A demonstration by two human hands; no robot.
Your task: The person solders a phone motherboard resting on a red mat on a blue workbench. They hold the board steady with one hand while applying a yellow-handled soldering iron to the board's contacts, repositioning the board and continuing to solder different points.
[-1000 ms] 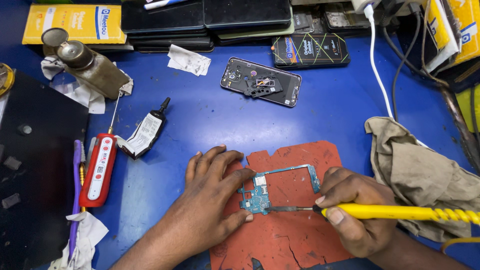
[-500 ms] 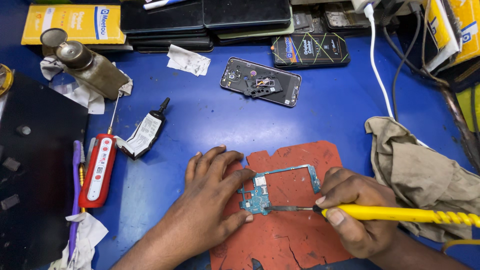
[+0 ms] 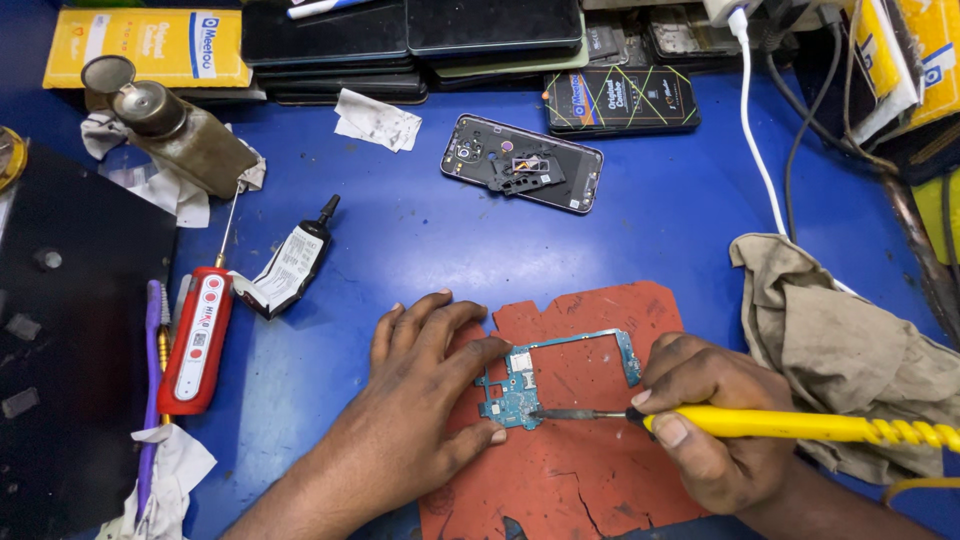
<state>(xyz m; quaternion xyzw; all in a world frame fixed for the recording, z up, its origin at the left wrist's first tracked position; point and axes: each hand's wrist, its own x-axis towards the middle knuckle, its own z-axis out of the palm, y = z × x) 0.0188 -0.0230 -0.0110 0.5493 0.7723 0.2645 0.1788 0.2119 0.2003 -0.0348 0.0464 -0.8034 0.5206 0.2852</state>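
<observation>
Nothing had really moved since the earlier frames — both hands sat in the same spots. Biggest thing was the blue bench (image 3: 640,250), then one red mat (image 3: 600,470) with cracked edges, partly cut off at the bottom. One beige rag (image 3: 850,350) lay right of it. A yellow flat box (image 3: 140,45) sat top left, another yellow package (image 3: 900,50) cut off top right. One opened phone shell (image 3: 522,176) lay up top, a red pen-shaped tool (image 3: 197,340) on the left. On the mat was one blue-green circuit board (image 3: 520,390). Left hand (image 3: 425,420) pressed flat beside it, fingers spread, fingertips touching its edge. Right hand (image 3: 710,420) was closed around the yellow soldering iron (image 3: 780,425) — tip on the board, exact joint too small to make out.
</observation>
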